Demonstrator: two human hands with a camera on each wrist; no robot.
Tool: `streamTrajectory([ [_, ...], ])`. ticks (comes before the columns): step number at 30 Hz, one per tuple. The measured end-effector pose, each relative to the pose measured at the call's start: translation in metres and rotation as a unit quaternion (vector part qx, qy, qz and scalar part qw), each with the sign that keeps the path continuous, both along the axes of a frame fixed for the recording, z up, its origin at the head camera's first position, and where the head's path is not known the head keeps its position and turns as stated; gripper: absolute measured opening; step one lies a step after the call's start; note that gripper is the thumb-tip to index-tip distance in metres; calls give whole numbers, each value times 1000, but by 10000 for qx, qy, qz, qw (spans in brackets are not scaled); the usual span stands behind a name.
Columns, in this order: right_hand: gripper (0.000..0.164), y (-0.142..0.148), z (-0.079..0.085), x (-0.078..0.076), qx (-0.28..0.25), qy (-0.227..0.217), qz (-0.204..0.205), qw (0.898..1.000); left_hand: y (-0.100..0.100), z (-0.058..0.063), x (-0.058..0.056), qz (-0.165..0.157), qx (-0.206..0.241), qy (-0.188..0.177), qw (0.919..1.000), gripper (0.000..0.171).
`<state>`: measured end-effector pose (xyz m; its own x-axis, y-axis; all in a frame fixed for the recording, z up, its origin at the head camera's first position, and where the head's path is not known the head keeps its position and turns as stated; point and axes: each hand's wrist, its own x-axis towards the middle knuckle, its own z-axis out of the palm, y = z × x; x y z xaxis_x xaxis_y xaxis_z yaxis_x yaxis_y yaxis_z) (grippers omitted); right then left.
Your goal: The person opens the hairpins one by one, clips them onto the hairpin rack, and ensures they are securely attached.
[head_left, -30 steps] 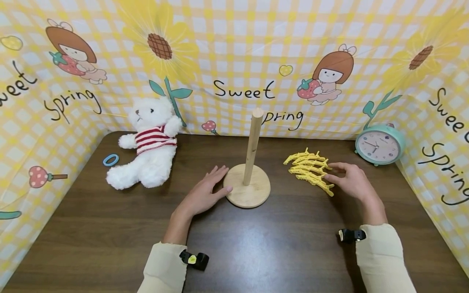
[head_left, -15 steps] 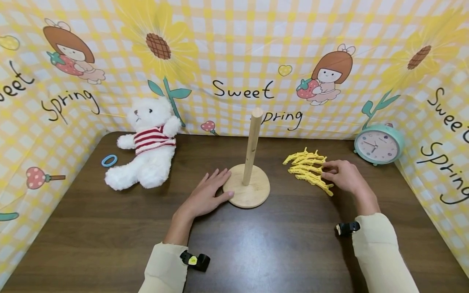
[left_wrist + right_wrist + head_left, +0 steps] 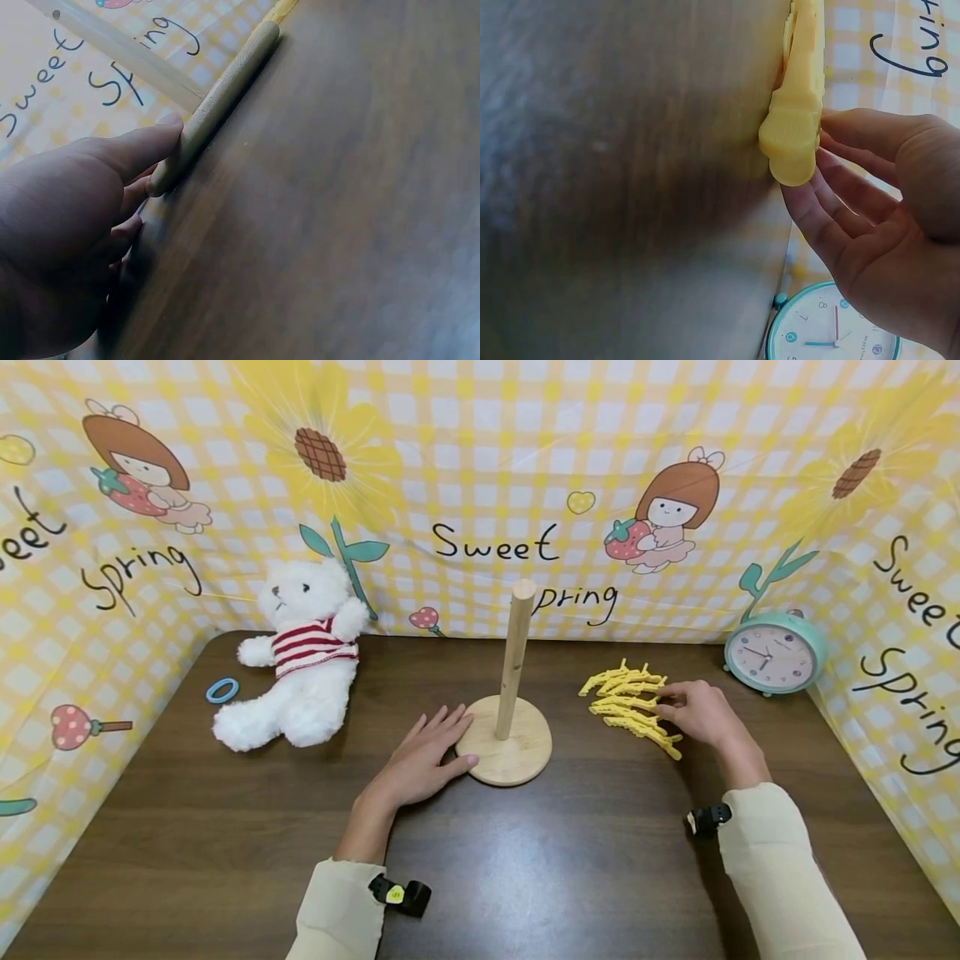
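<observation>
A round wooden base with an upright dowel (image 3: 516, 668) stands mid-table. My left hand (image 3: 420, 758) rests flat at its left side, fingers straight, fingertips and thumb over the rim of the base (image 3: 525, 764); in the left wrist view the thumb lies on the disc's edge (image 3: 225, 97). To the right of the stand lie several slim yellow plastic strips (image 3: 626, 702), side by side with small prongs along them. My right hand (image 3: 701, 714) pinches the right end of one strip between thumb and fingers. A rounded yellow end (image 3: 791, 142) hides its fingertips in the right wrist view.
A white teddy bear (image 3: 311, 652) in a red-striped shirt lies at the back left. Beside it is a blue ring (image 3: 222, 691). The mint alarm clock (image 3: 774, 656) stands at the back right. Patterned cloth walls (image 3: 495, 460) enclose the wooden table (image 3: 525, 877).
My right hand has moved slightly left, and its thumb and fingers have come together at the strips' right end. My left fingers have slid a little further over the base.
</observation>
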<state>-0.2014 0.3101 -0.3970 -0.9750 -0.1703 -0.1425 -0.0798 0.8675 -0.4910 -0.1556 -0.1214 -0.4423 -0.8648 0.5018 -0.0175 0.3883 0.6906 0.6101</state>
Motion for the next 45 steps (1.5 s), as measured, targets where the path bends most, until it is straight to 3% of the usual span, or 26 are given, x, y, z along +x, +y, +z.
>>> streamTrajectory([
  [9,53,0,-2,-7,-219,-349,-303,9987,-1,-2,0,-3,19,14,10000,71],
  [14,52,3,-6,-6,-573,-274,-324,9975,-2,-2,0,-3,27,49,10000,71],
  [24,47,6,-8,-2,-782,125,-196,9967,-2,-1,2,29,90,28,10000,71],
  [32,44,6,-6,2,-1007,714,-450,9913,-2,-1,2,25,120,53,9999,71],
  [45,42,6,-5,11,-1440,1043,-724,9814,-1,-2,2,6,129,61,9999,70],
])
